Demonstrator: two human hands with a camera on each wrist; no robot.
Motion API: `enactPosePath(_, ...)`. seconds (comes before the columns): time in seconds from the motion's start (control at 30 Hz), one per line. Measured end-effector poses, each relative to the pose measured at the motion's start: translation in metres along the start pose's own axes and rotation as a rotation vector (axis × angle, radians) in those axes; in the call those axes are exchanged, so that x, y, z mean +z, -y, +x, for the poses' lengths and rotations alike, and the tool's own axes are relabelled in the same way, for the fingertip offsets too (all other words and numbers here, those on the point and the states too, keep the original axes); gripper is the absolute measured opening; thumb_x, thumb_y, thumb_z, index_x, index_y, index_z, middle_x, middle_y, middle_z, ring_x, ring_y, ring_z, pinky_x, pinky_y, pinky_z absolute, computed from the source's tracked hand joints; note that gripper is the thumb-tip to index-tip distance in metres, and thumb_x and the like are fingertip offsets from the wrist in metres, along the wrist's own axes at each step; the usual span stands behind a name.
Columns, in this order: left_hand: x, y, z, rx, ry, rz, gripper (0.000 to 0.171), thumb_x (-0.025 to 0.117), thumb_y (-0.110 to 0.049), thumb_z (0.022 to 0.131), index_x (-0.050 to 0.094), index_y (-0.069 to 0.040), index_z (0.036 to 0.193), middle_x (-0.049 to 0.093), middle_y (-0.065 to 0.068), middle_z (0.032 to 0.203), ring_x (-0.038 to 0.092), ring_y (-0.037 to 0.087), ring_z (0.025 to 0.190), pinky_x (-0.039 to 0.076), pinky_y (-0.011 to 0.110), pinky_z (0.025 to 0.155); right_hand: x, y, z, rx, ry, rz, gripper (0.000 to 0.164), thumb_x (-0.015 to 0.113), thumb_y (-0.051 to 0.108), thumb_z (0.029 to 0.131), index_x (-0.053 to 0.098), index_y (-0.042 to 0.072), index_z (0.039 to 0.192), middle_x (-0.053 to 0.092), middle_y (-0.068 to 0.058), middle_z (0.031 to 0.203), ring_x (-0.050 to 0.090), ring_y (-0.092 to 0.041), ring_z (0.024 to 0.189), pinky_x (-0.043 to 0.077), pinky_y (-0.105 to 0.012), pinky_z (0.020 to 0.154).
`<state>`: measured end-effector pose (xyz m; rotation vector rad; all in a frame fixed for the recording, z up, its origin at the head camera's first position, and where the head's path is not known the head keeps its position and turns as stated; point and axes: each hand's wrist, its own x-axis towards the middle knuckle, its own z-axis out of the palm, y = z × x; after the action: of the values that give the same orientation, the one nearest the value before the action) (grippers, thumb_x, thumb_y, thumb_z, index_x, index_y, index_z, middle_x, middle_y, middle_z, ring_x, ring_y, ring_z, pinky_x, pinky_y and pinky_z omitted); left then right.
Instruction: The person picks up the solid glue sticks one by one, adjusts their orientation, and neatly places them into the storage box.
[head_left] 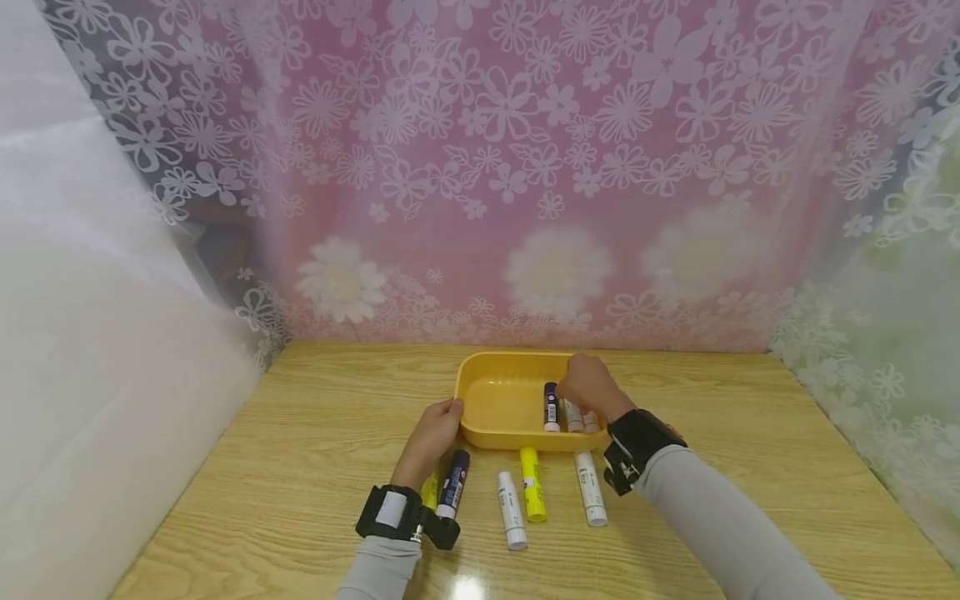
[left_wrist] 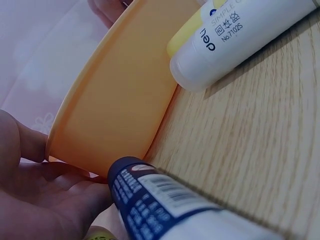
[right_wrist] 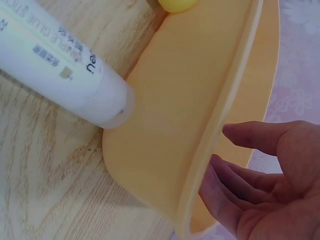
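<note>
A yellow plastic tray (head_left: 495, 439) stands on the table with several glue sticks lying in its right part, among them a dark blue one (head_left: 551, 408) and white ones (head_left: 573, 417). My left hand (head_left: 435, 435) grips the tray's left end, thumb at the rim and fingers under it, as the left wrist view shows. Over the tray's right end, my right hand (head_left: 594, 386) reaches inside, just above the white sticks. Its thumb and fingers are apart in the right wrist view, nothing visible between them; the tray wall hides some fingertips.
In front of the tray lie a white glue stick (head_left: 512, 510), a yellow one (head_left: 533, 487) and another white one (head_left: 590, 490). Near my left wrist are a dark blue glue stick (head_left: 454, 482) and a partly hidden yellow one (head_left: 430, 490). A flowered curtain (head_left: 525, 208) hangs behind the table.
</note>
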<state>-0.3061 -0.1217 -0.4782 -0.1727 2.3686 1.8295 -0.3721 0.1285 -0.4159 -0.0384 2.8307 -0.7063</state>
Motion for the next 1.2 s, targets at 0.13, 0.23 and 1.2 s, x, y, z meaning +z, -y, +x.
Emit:
enactPosePath(0.13, 0.000, -0.001, 0.000, 0.002, -0.001, 0.000, 0.050, 0.037, -0.033, 0.111, 0.050, -0.002, 0.148, 0.055, 0.015, 0.146, 0.047, 0.033, 0.139, 0.028, 0.060, 0.119, 0.000, 0.000, -0.002, -0.014, -0.012, -0.006, 0.023, 0.068, 0.012, 0.090, 0.065, -0.006, 0.105, 0.061, -0.012, 0.082, 0.060, -0.020, 0.056, 0.050, -0.024, 0.050)
enactPosePath(0.23, 0.000, -0.001, -0.001, -0.006, -0.002, 0.000, 0.050, 0.037, -0.033, 0.111, 0.051, -0.003, 0.147, 0.056, 0.015, 0.144, 0.049, 0.031, 0.136, 0.029, 0.060, 0.119, 0.000, 0.000, -0.003, -0.030, -0.024, -0.017, 0.021, 0.067, 0.011, 0.090, 0.065, -0.006, 0.101, 0.060, -0.011, 0.078, 0.059, -0.020, 0.055, 0.048, -0.025, 0.050)
enactPosePath(1.2, 0.001, -0.001, 0.000, -0.002, 0.004, 0.000, 0.051, 0.036, -0.033, 0.111, 0.048, -0.002, 0.149, 0.051, 0.016, 0.151, 0.040, 0.036, 0.146, 0.027, 0.059, 0.120, 0.006, 0.001, -0.038, -0.173, -0.289, 0.127, 0.033, 0.058, 0.017, 0.096, 0.062, -0.004, 0.122, 0.054, -0.006, 0.066, 0.046, -0.017, 0.051, 0.036, -0.027, 0.047)
